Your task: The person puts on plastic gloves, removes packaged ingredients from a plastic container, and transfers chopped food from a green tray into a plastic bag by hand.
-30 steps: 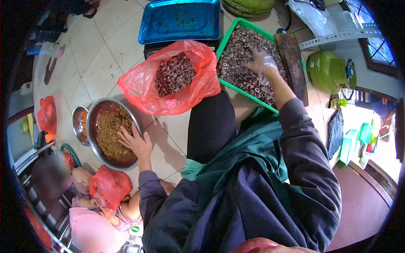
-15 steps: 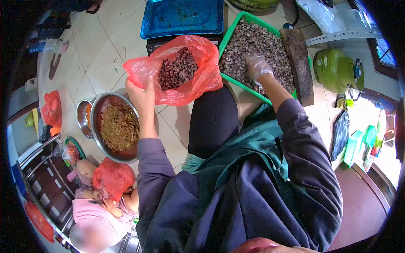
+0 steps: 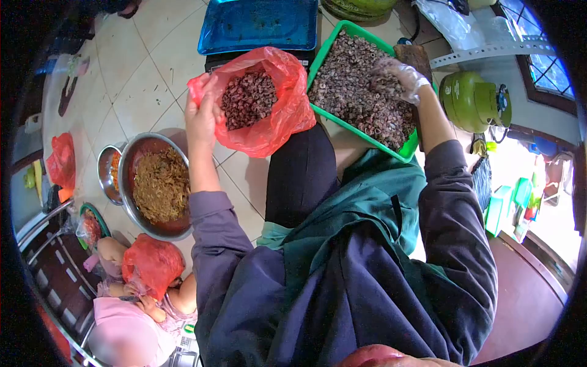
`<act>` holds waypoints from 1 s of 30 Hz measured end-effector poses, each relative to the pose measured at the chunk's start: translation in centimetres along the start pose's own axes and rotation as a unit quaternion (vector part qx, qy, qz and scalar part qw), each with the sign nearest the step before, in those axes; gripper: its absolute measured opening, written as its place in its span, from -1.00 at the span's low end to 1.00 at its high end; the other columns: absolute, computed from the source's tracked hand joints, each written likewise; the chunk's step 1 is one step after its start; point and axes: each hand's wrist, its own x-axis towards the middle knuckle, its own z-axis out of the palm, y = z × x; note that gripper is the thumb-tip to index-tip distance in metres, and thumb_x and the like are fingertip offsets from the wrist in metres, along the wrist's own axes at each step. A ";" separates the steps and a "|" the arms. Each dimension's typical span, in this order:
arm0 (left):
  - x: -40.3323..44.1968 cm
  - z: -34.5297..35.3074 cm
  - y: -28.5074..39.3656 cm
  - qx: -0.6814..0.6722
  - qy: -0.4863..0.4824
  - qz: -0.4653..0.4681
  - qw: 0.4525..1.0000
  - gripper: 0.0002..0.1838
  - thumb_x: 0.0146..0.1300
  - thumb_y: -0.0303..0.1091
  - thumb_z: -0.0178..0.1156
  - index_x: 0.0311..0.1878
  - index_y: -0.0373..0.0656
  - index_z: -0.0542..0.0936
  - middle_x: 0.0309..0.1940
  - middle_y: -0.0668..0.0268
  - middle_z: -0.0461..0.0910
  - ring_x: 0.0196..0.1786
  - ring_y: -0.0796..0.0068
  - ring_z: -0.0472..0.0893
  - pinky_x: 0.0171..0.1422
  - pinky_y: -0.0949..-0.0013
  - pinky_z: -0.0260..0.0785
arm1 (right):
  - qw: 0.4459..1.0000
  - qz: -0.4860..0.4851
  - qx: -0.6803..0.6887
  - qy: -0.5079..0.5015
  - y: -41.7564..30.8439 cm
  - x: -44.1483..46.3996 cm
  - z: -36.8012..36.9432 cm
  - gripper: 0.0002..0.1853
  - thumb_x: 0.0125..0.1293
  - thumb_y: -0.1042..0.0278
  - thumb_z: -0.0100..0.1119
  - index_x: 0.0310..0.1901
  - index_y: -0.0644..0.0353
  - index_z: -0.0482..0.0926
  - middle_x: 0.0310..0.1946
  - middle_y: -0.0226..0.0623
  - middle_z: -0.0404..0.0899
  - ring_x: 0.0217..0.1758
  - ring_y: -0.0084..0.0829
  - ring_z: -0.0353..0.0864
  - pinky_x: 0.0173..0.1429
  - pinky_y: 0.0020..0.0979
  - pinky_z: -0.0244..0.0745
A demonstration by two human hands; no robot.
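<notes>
Red bag (image 3: 290,101) was left of green tray (image 3: 356,131), mouth up, long axis toward tray. Our left hand (image 3: 203,117) clamped bag's rim; our right hand (image 3: 395,79) hid tray pieces (image 3: 347,70), grip we cannot tell. Steel bowl (image 3: 132,162) sat farther left.

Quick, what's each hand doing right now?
Left hand: closed on the red bag.
Right hand: over the green tray, grip can't be told.

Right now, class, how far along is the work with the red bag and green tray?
Seemingly done: dark pieces are heaped inside the red bag. In hand: the left hand grips the bag's edge; the gloved right hand is at the green tray. Probably left: similar pieces covering most of that tray.
</notes>
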 end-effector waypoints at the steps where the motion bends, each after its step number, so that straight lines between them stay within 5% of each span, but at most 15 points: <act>1: -0.1 0.3 -0.3 0.013 0.009 0.003 1.000 -0.76 0.37 -0.37 -0.06 0.04 -0.23 0.35 0.17 0.09 0.45 -0.63 0.75 0.31 -0.53 0.59 0.29 | 0.999 -0.012 0.037 0.006 -0.9 0.0 -0.9 -0.23 -0.23 0.40 0.37 0.18 -0.04 0.38 0.28 -0.26 0.29 0.29 -0.17 0.34 0.36 -0.35 0.26; 4: 0.2 0.2 -1.4 0.039 0.021 0.005 0.999 -0.76 0.37 -0.40 -0.11 0.06 -0.21 0.26 0.17 0.10 0.45 -0.65 0.75 0.30 -0.60 0.60 0.26 | 0.989 -0.096 0.076 0.080 -7.7 0.4 -3.2 -0.16 -0.29 0.44 0.41 0.19 0.02 0.33 0.26 -0.24 0.31 0.30 -0.18 0.34 0.34 -0.34 0.29; 5: 0.1 0.0 -1.3 0.036 0.029 0.010 0.999 -0.76 0.36 -0.40 -0.10 0.06 -0.20 0.26 0.17 0.10 0.45 -0.65 0.75 0.30 -0.59 0.60 0.26 | 0.935 -0.253 -0.193 0.154 -11.7 1.1 -4.2 -0.22 -0.18 0.41 0.39 0.20 0.04 0.31 0.22 -0.21 0.37 0.26 -0.19 0.40 0.32 -0.33 0.34; 6: 0.0 0.2 -1.2 0.033 0.036 0.015 0.999 -0.75 0.36 -0.41 -0.10 0.07 -0.20 0.27 0.17 0.11 0.45 -0.64 0.75 0.30 -0.59 0.60 0.26 | 0.955 -0.150 0.251 0.050 -15.4 2.0 -4.3 -0.30 -0.06 0.35 0.33 0.20 0.09 0.31 0.17 -0.19 0.41 0.19 -0.21 0.46 0.27 -0.32 0.39; 7: -0.1 0.3 -0.9 0.031 0.043 0.021 0.998 -0.75 0.35 -0.41 -0.09 0.07 -0.20 0.27 0.17 0.11 0.45 -0.64 0.76 0.31 -0.59 0.60 0.26 | 0.767 -0.012 0.639 -0.065 -18.2 3.4 -3.8 -0.37 0.06 0.29 0.27 0.20 0.13 0.30 0.13 -0.16 0.46 0.13 -0.23 0.53 0.22 -0.31 0.44; 9: -0.5 0.8 -0.2 0.005 0.061 0.032 0.998 -0.76 0.33 -0.43 -0.10 0.05 -0.18 0.34 0.12 0.19 0.51 -0.61 0.79 0.27 -0.56 0.64 0.17 | 0.753 -0.125 0.628 -0.151 -21.0 7.3 -2.1 -0.45 0.18 0.19 0.19 0.18 0.19 0.32 0.07 -0.15 0.50 0.05 -0.29 0.58 0.14 -0.32 0.51; 13: -0.8 0.6 0.4 -0.025 0.091 0.041 0.995 -0.74 0.31 -0.46 -0.09 0.06 -0.16 0.35 0.11 0.23 0.52 -0.61 0.79 0.23 -0.52 0.63 0.15 | 0.788 -0.064 0.567 -0.230 -29.5 11.9 2.5 -0.52 0.21 0.13 0.16 0.13 0.14 0.41 -0.07 -0.19 0.59 -0.08 -0.31 0.62 0.02 -0.33 0.54; 15: -1.1 0.1 0.9 -0.047 0.085 0.038 0.994 -0.73 0.30 -0.47 -0.08 0.06 -0.15 0.34 0.13 0.22 0.50 -0.64 0.77 0.22 -0.50 0.60 0.18 | 0.834 0.099 0.502 -0.204 -31.9 14.4 6.4 -0.50 0.19 0.09 0.18 0.13 0.15 0.43 -0.02 -0.18 0.56 -0.08 -0.27 0.61 -0.06 -0.28 0.55; 19: -1.5 -0.7 1.2 -0.028 0.090 0.017 0.995 -0.72 0.28 -0.48 -0.05 0.06 -0.13 0.33 0.16 0.19 0.47 -0.67 0.73 0.20 -0.47 0.54 0.23 | 0.948 0.031 0.315 -0.034 -30.1 16.9 12.4 -0.41 0.19 0.01 0.18 0.20 0.13 0.38 0.12 -0.11 0.45 0.07 -0.19 0.52 0.00 -0.19 0.52; 23: -1.6 -0.9 0.6 -0.042 0.105 0.019 0.993 -0.72 0.27 -0.48 -0.01 0.05 -0.14 0.34 0.16 0.17 0.47 -0.66 0.73 0.21 -0.47 0.53 0.24 | 0.936 -0.103 0.338 0.013 -27.9 13.0 9.0 -0.40 0.23 0.08 0.15 0.25 0.15 0.32 0.23 -0.14 0.35 0.24 -0.19 0.38 0.19 -0.28 0.42; 25: -1.4 -1.1 0.0 -0.039 0.115 0.027 0.992 -0.72 0.27 -0.47 0.01 0.05 -0.15 0.34 0.16 0.15 0.46 -0.67 0.72 0.21 -0.47 0.53 0.24 | 0.779 -0.005 0.625 -0.048 -28.1 8.7 3.9 -0.46 0.26 0.16 0.13 0.24 0.18 0.33 0.24 -0.17 0.34 0.26 -0.21 0.36 0.22 -0.34 0.41; 26: -1.5 -1.1 0.0 -0.045 0.114 0.025 0.992 -0.73 0.27 -0.46 0.01 0.04 -0.16 0.35 0.13 0.15 0.48 -0.66 0.72 0.21 -0.46 0.53 0.24 | 0.918 -0.113 0.379 0.020 -26.0 7.9 2.7 -0.51 0.28 0.23 0.09 0.23 0.16 0.34 0.24 -0.17 0.33 0.27 -0.22 0.36 0.23 -0.35 0.40; 27: -1.4 -1.4 -0.2 -0.038 0.105 0.024 0.993 -0.72 0.27 -0.46 0.02 0.05 -0.17 0.35 0.12 0.15 0.49 -0.66 0.72 0.21 -0.46 0.53 0.24 | 0.969 -0.210 0.096 0.084 -23.4 7.7 1.3 -0.55 0.31 0.30 0.05 0.23 0.15 0.35 0.25 -0.16 0.32 0.28 -0.23 0.35 0.25 -0.37 0.39; 28: -1.3 -2.0 -0.6 -0.031 0.097 0.024 0.995 -0.72 0.27 -0.47 0.02 0.05 -0.17 0.35 0.11 0.15 0.49 -0.66 0.72 0.22 -0.46 0.53 0.25 | 0.939 -0.128 0.311 0.076 -19.8 7.6 1.2 -0.52 0.29 0.20 0.08 0.22 0.14 0.36 0.28 -0.16 0.28 0.30 -0.22 0.32 0.28 -0.35 0.36; 30: -1.6 -1.7 -0.2 -0.031 0.098 0.031 0.994 -0.71 0.27 -0.47 0.01 0.07 -0.19 0.34 0.08 0.16 0.50 -0.65 0.72 0.22 -0.45 0.53 0.26 | 0.920 0.038 0.380 0.090 -14.4 8.0 2.1 -0.41 0.23 0.00 0.12 0.23 0.12 0.36 0.33 -0.16 0.20 0.34 -0.18 0.28 0.32 -0.32 0.31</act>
